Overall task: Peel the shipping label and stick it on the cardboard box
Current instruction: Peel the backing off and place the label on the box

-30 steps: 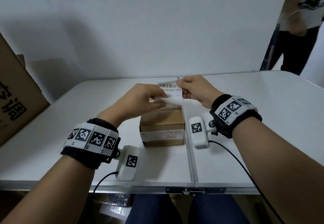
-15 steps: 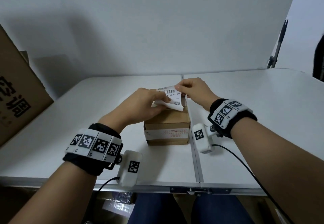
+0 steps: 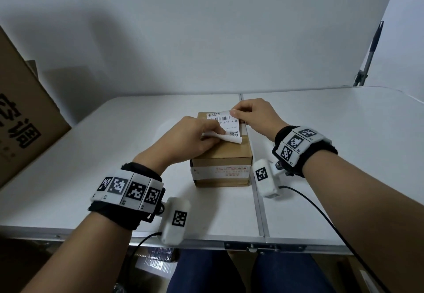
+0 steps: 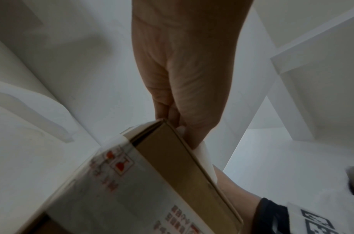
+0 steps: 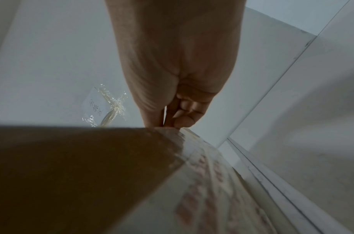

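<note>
A small brown cardboard box (image 3: pixel 221 159) stands on the white table (image 3: pixel 114 155), with printed tape across its front. A white shipping label (image 3: pixel 226 122) with a barcode lies over the box top. My right hand (image 3: pixel 252 115) pinches the label's far right corner at the box's far edge. My left hand (image 3: pixel 195 136) pinches the curled white backing strip (image 3: pixel 227 137) at the label's near end. In the left wrist view the box (image 4: pixel 168 171) fills the lower part and the backing (image 4: pixel 202 152) shows below my fingers. The right wrist view shows my fingers (image 5: pixel 184 115) curled just above the box (image 5: pixel 82 166).
A large brown carton (image 3: pixel 20 120) with black characters stands at the table's left edge. A seam (image 3: pixel 257 191) runs front to back through the table beside the box. A metal pole (image 3: pixel 369 59) leans at the far right. Clear tape (image 5: pixel 110 110) sticks to the wall behind.
Both hands have brought the label down from the air onto the box top. The backing has peeled further toward me. The person standing at the far right is out of view.
</note>
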Available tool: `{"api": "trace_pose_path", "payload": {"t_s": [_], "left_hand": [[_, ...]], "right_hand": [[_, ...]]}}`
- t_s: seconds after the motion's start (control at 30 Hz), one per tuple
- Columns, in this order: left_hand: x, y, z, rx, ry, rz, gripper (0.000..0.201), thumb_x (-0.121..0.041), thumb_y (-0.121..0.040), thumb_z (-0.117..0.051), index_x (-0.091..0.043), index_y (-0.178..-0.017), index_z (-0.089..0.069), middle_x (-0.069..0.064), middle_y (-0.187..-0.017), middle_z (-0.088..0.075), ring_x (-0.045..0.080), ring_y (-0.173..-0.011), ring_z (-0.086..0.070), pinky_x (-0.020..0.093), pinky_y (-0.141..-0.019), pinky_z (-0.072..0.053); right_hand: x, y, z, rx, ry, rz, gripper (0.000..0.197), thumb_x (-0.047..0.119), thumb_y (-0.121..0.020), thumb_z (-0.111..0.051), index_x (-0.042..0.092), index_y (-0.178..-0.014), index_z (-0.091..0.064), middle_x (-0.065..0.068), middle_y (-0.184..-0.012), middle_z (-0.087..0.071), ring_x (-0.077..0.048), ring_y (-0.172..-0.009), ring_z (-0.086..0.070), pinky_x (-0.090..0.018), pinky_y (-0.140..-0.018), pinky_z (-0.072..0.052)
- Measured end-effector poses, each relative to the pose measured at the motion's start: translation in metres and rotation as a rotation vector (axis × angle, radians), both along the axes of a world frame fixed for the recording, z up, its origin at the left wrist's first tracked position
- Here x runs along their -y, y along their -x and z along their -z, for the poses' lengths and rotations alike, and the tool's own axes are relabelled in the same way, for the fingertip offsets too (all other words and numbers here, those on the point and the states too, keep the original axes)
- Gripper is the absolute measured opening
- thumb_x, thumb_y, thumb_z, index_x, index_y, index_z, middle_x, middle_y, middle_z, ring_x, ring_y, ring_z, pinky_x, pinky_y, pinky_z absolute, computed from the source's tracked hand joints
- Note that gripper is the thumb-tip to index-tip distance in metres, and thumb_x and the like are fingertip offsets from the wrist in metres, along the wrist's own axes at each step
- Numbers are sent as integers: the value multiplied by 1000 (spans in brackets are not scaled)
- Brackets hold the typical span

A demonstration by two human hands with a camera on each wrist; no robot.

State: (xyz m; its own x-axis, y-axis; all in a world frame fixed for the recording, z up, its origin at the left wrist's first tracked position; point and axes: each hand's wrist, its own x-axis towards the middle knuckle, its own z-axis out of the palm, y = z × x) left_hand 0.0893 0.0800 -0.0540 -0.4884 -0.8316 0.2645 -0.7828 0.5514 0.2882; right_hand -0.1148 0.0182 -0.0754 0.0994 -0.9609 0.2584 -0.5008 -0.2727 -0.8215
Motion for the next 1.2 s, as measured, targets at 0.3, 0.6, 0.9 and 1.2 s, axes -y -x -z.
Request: {"api": "trace_pose_path", "payload": {"t_s": [0.3, 0.6, 0.9, 1.2], "left_hand": [[-5, -2, -1, -11, -87, -23, 24, -27, -89, -58, -31, -111, -68, 1, -98, -72, 16, -80, -60, 21, -68, -44], [-4, 1, -13, -168, -284, -52, 50, -53, -98, -27, -35, -83, -71, -18, -100, -69, -3, -78, -56, 21, -80, -40], [24, 4, -22, -129, -475, -67, 13, -35, -85, -64, -32, -92, -75, -6, -99, -72, 17, -96, -61, 32, -92, -47], [27, 13, -31, -37, -612, -30, 21, -32, -80, -73, -26, -100, -71, -9, -89, -61, 8, -80, -52, 21, -74, -40]], "right_hand": [[-4, -2, 3, -19, 31, 12, 15, 20, -89, -63, 11, -93, -74, 3, -83, -69, -10, -80, -62, -23, -81, -50], [-7, -3, 2, -57, 58, 30, 15, 19, -88, -64, 11, -95, -74, 4, -83, -68, -9, -82, -60, -16, -77, -45], [-7, -4, 3, -157, 105, 62, 21, 23, -88, -64, 15, -106, -70, 5, -94, -62, 0, -71, -53, -9, -69, -42], [-12, -3, -1, -145, 51, 53, 28, 22, -86, -64, 19, -114, -63, -2, -115, -60, -19, -93, -63, -26, -86, -50]]}}
